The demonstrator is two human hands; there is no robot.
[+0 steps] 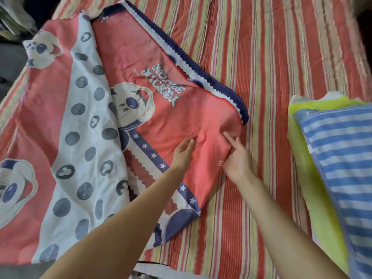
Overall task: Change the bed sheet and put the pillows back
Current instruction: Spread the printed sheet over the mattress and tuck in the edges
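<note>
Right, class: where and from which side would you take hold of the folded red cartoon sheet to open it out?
Probably the free corner of the cartoon sheet, where its navy zigzag border turns. It lies loose on the striped mattress, beyond both hands. Come from the right, the uncovered side, and pinch the edge.

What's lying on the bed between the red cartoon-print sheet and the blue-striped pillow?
Nothing: in the head view, only bare red-and-green striped mattress cover lies between the red cartoon-print sheet and the blue-striped pillow.
</note>
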